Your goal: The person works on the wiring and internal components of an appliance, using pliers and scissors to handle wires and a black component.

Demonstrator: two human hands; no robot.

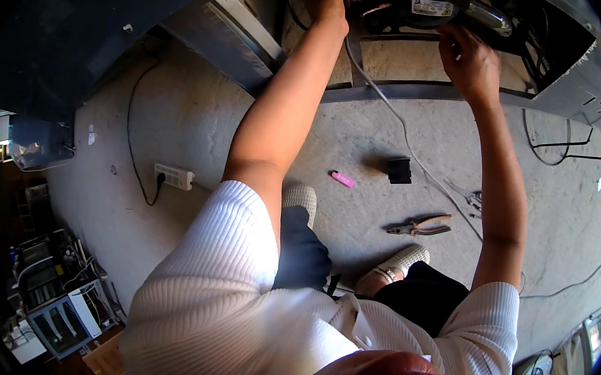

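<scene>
Both my arms reach forward into the open bay of a large dark metal appliance (pixel 399 88). Inside sits a black rounded unit, like a compressor, with a white label (pixel 431 8), and a shiny metal cylinder (pixel 490 17) lies beside it. My left hand (pixel 327 3) is at the unit's left side, its fingers hidden in the dark. My right hand (pixel 471 63) is at the unit's lower right edge, fingers curled and pinched together; what they hold cannot be made out. A grey cable (pixel 390 105) runs out of the bay between my arms down to the floor.
On the concrete floor lie a pink lighter (pixel 343 179), a small black box-like part (pixel 400 170), pliers (pixel 421 224) and another metal tool (pixel 471 197). A white power strip (pixel 174 176) with a black plug is at left. A bent black wire frame (pixel 568 146) lies at right.
</scene>
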